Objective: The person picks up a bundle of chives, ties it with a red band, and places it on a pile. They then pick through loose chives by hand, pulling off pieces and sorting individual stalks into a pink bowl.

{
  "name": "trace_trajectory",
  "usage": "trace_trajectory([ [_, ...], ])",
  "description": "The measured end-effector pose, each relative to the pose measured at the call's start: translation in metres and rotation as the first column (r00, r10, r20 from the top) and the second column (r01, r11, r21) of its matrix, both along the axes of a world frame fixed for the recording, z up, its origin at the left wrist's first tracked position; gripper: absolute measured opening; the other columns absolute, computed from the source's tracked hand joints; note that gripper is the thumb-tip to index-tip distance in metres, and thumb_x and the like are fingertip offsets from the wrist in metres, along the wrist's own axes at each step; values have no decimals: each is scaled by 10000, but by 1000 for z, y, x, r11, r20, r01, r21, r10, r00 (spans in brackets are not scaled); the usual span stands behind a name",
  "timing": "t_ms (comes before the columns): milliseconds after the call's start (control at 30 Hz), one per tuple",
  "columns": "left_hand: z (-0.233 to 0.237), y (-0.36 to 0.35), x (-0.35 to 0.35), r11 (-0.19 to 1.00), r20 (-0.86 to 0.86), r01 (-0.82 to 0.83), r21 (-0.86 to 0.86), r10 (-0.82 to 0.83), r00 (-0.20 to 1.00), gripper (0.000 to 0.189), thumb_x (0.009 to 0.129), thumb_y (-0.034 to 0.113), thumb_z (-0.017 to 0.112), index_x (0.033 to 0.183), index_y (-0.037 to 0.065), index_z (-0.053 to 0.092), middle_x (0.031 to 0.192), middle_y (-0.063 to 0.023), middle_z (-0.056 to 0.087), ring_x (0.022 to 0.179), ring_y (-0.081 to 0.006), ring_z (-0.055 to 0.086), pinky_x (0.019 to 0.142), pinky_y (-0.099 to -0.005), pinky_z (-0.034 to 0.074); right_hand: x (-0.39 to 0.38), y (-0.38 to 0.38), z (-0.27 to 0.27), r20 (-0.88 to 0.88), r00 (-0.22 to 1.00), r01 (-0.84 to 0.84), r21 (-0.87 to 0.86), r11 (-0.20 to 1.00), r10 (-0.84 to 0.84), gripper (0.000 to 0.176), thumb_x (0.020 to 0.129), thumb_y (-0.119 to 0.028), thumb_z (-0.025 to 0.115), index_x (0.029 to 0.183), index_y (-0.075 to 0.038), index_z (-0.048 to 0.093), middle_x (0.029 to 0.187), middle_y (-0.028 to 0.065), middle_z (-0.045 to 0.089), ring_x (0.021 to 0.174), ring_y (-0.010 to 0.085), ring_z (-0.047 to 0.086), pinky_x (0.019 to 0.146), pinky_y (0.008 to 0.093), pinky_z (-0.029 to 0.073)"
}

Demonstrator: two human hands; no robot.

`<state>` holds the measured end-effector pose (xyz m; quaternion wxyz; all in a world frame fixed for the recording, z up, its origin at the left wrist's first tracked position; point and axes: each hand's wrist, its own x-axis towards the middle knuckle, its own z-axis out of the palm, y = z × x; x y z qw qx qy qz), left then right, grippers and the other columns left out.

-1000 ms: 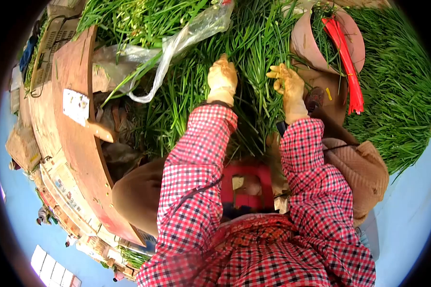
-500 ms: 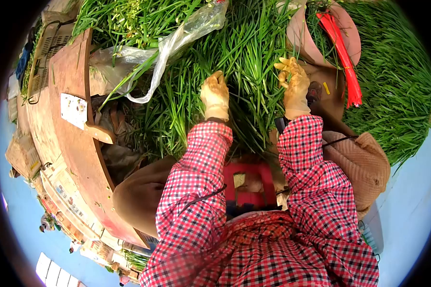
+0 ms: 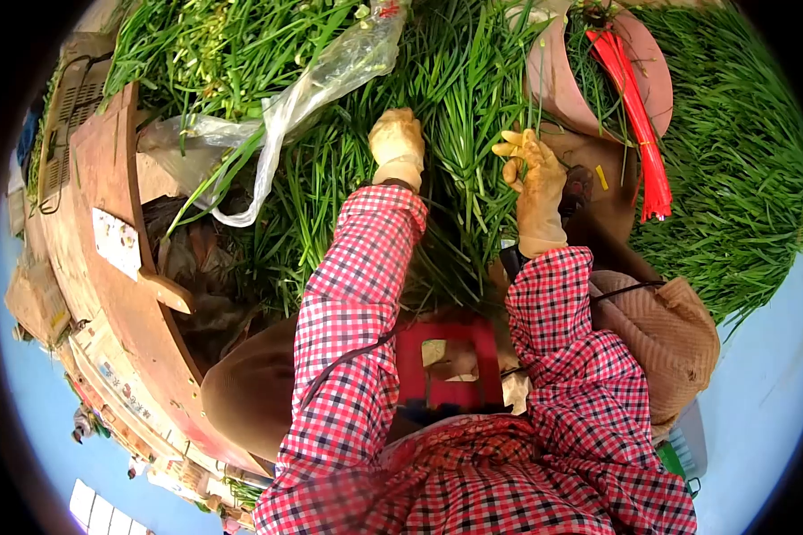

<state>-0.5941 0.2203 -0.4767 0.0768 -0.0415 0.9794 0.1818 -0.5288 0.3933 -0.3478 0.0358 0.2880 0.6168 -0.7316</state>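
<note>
Long green stalks (image 3: 459, 134) lie in a thick heap under and between both gloved hands. My left hand (image 3: 397, 143), in a stained cream glove, is curled with its back up on the left part of the heap; its fingertips are hidden among the leaves. To the right, my right hand (image 3: 535, 178) is at the heap's right edge, thumb and fingers bent and apart, with nothing visibly gripped. A clear plastic bag (image 3: 281, 116) lies left of my left hand. Red ties (image 3: 633, 125) hang over a pink round container (image 3: 553, 67) beyond my right hand.
A wooden board (image 3: 116, 178) runs down the left side, with a cleaver (image 3: 116, 241) at its edge. More green leaves (image 3: 732, 152) cover the right. A red stool (image 3: 451, 357) stands below my arms. Small distant people (image 3: 82, 423) appear at lower left.
My left hand has moved slightly forward across the stalks, and its fingers are now less visible. My right hand is slightly lower and further left. The surroundings have shifted slightly with the camera.
</note>
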Motion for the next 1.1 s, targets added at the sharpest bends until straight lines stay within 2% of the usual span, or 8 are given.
trace_trajectory([
  [167,0,-4,4,994,-18,-70,82,71,997,206,816,283,579,852,100,666,945,-118,638,876,-302,611,775,-397,484,3,-2,-1,19,1000,21,25,999,-22,290,937,-285,503,995,-34,637,810,77,679,477,63,499,465,203,389],
  [300,26,6,16,958,-491,-152,245,257,832,322,836,358,581,748,56,650,801,-118,653,767,-249,640,695,-346,516,4,-3,-2,9,1000,13,28,1000,-13,278,935,-265,507,985,-23,634,809,82,682,476,58,506,450,189,379],
  [333,48,13,22,944,-205,-262,202,303,931,373,849,424,559,776,70,651,814,-108,655,751,-234,644,673,-329,518,4,-4,-2,6,1000,7,35,999,-7,277,934,-263,510,984,-20,633,809,84,682,475,57,508,445,186,375],
  [433,34,25,30,996,41,-64,-57,66,997,405,792,483,609,850,85,655,890,-142,643,807,-296,642,713,-382,516,6,-8,-6,24,1000,5,8,1000,-5,260,934,-246,509,971,-19,631,780,76,681,457,57,498,415,178,335],
  [667,42,17,47,946,94,-184,266,164,982,297,825,359,605,881,75,673,894,-134,655,776,-304,641,697,-371,503,3,-10,-2,53,998,38,-23,999,-36,266,940,-253,498,965,-18,621,784,99,678,439,67,507,392,186,299],
  [867,95,22,103,654,40,-194,731,243,969,143,788,178,679,849,49,666,852,-121,629,716,-243,599,664,-316,471,-4,4,-14,51,994,-87,-173,981,97,299,945,-273,484,1029,-6,585,888,135,675,436,86,529,351,182,307],
  [933,97,24,111,715,-89,-107,690,230,969,173,783,194,680,854,36,664,868,-126,635,740,-258,607,686,-316,476,-3,-3,-11,-29,995,-97,-209,973,93,304,941,-267,486,1057,2,569,955,158,667,444,92,535,353,180,311],
  [1100,104,19,112,735,-33,-142,663,219,975,214,781,228,679,841,24,660,886,-147,639,791,-289,615,716,-345,483,-8,-19,23,-109,967,-250,-231,940,230,352,934,-296,488,1083,10,577,995,150,661,488,78,506,414,178,335],
])
